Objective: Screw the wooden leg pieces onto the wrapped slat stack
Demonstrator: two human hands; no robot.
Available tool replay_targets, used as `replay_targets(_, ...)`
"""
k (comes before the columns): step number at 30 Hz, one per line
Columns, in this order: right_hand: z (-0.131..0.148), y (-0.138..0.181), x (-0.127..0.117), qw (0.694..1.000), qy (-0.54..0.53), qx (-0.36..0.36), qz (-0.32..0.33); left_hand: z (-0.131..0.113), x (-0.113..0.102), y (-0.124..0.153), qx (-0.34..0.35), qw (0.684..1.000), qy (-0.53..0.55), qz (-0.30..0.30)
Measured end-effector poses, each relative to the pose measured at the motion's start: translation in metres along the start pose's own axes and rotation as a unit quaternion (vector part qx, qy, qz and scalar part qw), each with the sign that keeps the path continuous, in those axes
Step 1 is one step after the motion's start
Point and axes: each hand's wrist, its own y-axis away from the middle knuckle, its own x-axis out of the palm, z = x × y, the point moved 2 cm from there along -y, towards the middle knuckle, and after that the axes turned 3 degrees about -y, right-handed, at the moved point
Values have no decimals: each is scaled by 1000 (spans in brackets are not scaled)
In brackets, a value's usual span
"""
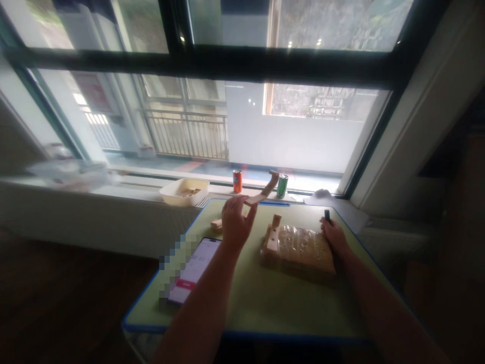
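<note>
My left hand (235,222) is raised over the table's far left part, its fingers closed on the lower end of a bent tan strip (268,188) that looks like wood. My right hand (335,236) grips a short black stick-like object (327,216) whose kind I cannot make out. That hand is at the right edge of a brown block (306,251) covered with clear, shiny plastic. A light strip with dark holes (273,237) stands at the block's left end. Small wooden pieces (216,225) lie just left of my left hand.
On the green, blue-edged table (280,308), a phone (197,268) lies at the left. A cream tub (184,192) with pieces inside, an orange can (237,182) and a green can (282,186) stand along the windowsill. Grey cloth or paper (337,205) lies behind the right corner.
</note>
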Motion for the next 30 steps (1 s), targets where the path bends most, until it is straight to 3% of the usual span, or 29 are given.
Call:
replay_targets(2, 6, 2, -3, 999, 18, -32, -14, -21, -1, 6, 55, 997, 55, -30)
replay_targets(4, 16, 7, -5, 997, 35, -69, -17, -38, -3, 12, 89, 992, 92, -23)
replay_targets(8, 40, 26, -5, 987, 65, -143, 18, -56, -6, 18, 123, 979, 149, 57)
replay_targets(12, 59, 45, -2, 974, 90, -194, 74, -57, -5, 17, 140, 957, 182, 176)
replay_targets(15, 67, 55, 0, 963, 111, -218, 111, -53, -5, 16, 114, 931, 220, 269)
replay_targets(22, 79, 69, 4, 912, 231, -301, 154, -51, -5, 18, 44, 871, 275, 404)
replay_targets(25, 79, 72, 6, 900, 248, -319, 163, -49, -5, 18, 6, 835, 314, 453)
replay_targets(28, 81, 74, 5, 896, 235, -334, 174, -44, -2, 19, -51, 775, 384, 499)
replay_targets(30, 85, 72, 2, 895, 204, -355, 179, -38, 3, 19, -92, 770, 408, 481)
